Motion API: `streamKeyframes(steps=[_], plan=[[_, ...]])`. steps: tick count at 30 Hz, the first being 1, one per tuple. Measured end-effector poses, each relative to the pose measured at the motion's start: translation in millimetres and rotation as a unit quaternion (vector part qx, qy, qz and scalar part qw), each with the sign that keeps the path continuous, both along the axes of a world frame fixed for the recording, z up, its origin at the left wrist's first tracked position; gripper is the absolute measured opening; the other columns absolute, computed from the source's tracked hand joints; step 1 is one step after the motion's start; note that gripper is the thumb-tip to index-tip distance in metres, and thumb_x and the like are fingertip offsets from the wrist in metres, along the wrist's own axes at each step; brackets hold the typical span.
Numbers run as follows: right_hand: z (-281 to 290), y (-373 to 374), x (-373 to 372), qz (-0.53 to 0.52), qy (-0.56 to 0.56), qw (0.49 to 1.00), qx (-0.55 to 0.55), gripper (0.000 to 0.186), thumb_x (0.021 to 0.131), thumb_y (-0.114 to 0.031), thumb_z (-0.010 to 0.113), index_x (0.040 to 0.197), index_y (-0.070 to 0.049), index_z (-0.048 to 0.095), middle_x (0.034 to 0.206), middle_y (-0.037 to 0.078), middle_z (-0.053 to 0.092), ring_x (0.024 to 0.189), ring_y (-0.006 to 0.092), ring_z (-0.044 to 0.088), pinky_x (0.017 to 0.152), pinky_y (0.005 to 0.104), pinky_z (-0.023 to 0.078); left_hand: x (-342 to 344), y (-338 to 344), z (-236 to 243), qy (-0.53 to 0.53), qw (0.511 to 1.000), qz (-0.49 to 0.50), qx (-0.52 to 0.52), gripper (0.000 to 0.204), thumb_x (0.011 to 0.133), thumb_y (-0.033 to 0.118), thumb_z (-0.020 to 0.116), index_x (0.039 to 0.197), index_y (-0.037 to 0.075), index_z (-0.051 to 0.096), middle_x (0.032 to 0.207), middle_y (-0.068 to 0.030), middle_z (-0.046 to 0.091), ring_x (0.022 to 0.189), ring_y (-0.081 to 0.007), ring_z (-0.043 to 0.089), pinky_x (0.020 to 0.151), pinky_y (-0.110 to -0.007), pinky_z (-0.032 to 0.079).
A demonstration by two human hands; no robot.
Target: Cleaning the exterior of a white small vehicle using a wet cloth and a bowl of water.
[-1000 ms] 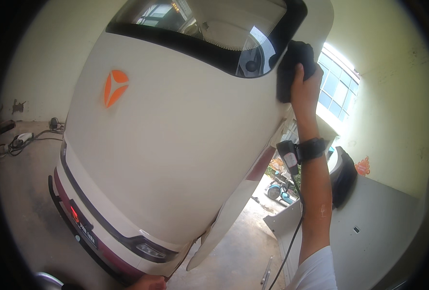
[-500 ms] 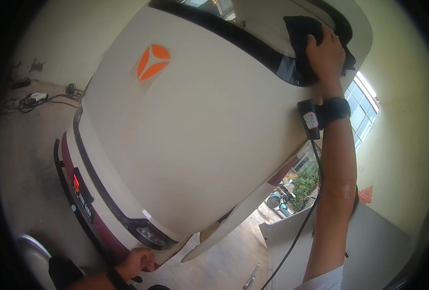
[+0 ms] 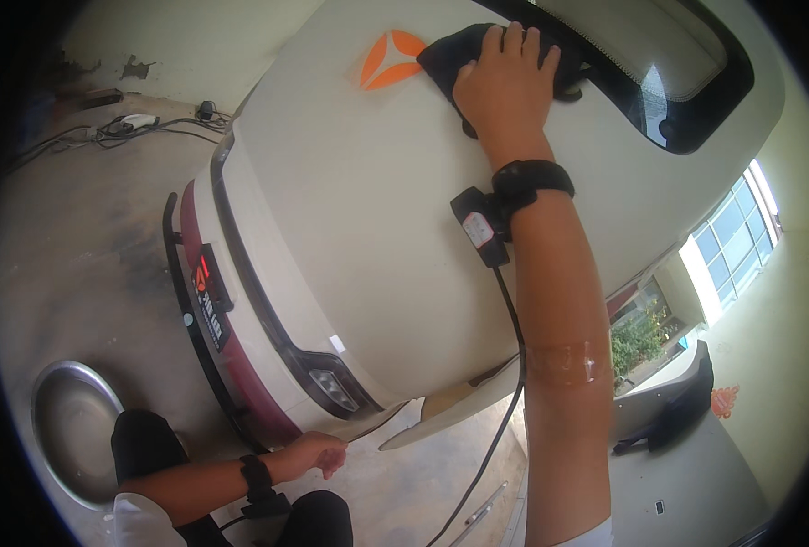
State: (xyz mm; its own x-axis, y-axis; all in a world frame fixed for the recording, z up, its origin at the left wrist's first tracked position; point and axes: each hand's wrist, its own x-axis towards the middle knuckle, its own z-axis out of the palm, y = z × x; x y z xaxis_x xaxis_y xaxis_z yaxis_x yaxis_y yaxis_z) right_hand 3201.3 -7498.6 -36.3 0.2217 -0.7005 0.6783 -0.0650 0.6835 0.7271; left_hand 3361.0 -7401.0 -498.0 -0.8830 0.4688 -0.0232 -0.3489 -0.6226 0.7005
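Observation:
My right hand (image 3: 508, 96) lies on a bunched black cloth (image 3: 447, 66), fingers over it, pressing it to the white body panel (image 3: 381, 191) of a small vehicle. The cloth's left edge touches the orange three-part emblem (image 3: 406, 42), while the black-framed window (image 3: 641, 55) lies to its right. At the lower left, my left hand (image 3: 320, 452) hangs beside the vehicle's lower corner, below the headlight (image 3: 334, 387). Its fingers are curled in and nothing shows in them. Each wrist wears a black band with a small black box.
A round metal basin (image 3: 58, 371) stands on the floor at left, near my knee. Black cables (image 3: 117, 133) lie by the wall. A dark bumper bar (image 3: 175, 273) runs along the vehicle's lower edge. A cord (image 3: 482, 460) trails from my right wrist. A grey panel (image 3: 696, 483) stands at right.
My right hand has moved the cloth left, from the window onto the white panel beside the emblem. The view has shifted; more of the basin and my left forearm shows.

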Motion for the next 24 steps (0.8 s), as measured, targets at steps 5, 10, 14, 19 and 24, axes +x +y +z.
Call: streamKeyframes(steps=[5, 10, 14, 19, 24], plan=[[-80, -23, 2, -0.026, -0.071, 0.995, 0.058, 0.052, 0.083, -0.025, 0.051, 0.128, 0.000, 0.043, 0.135, 0.015, 0.040, 0.130, 0.0300, 0.029, 0.106, 0.0487, 0.022, 7, -2, 21, 0.048, 0.999, 0.020, 0.004, 0.034, 0.088, 0.030, 0.050, 0.068, 0.003, 0.058, 0.064, -0.0065, 0.055, 0.055, -0.0158, 0.053, 0.054, -0.028, 0.044], [-173, -17, 13, -0.062, -0.162, 0.967, 0.189, 0.052, 0.083, -0.025, 0.050, 0.128, 0.001, 0.042, 0.135, 0.016, 0.039, 0.132, 0.0296, 0.026, 0.110, 0.0457, 0.015, 6, 1, 15, 0.071, 0.997, 0.004, -0.011, 0.037, 0.089, 0.032, 0.048, 0.068, 0.003, 0.057, 0.064, -0.0051, 0.054, 0.055, -0.0149, 0.053, 0.054, -0.028, 0.044], [-215, 3, 3, -0.055, -0.218, 0.936, 0.273, 0.046, 0.088, -0.021, 0.043, 0.128, 0.001, 0.042, 0.137, 0.017, 0.037, 0.131, 0.0307, 0.027, 0.110, 0.0448, 0.015, 2, 9, 19, 0.089, 0.995, -0.013, -0.031, 0.033, 0.089, 0.030, 0.051, 0.071, 0.003, 0.057, 0.065, -0.0045, 0.054, 0.055, -0.0134, 0.053, 0.053, -0.027, 0.044], [-181, 15, 12, -0.007, -0.212, 0.940, 0.266, 0.042, 0.086, -0.018, 0.045, 0.123, 0.001, 0.046, 0.132, 0.016, 0.043, 0.129, 0.0290, 0.032, 0.110, 0.0430, 0.016, 3, 10, 19, 0.097, 0.993, -0.007, -0.073, 0.028, 0.087, 0.028, 0.056, 0.075, 0.003, 0.057, 0.066, -0.0043, 0.055, 0.055, -0.0122, 0.052, 0.053, -0.026, 0.044], [-49, 25, 10, 0.057, -0.080, 0.984, 0.146, 0.039, 0.074, -0.011, 0.055, 0.113, -0.003, 0.054, 0.123, 0.012, 0.052, 0.121, 0.0273, 0.042, 0.105, 0.0450, 0.027, -1, 12, 11, 0.073, 0.991, -0.023, -0.106, 0.030, 0.087, 0.030, 0.056, 0.074, 0.003, 0.058, 0.069, -0.0044, 0.056, 0.056, -0.0126, 0.053, 0.054, -0.026, 0.045]])
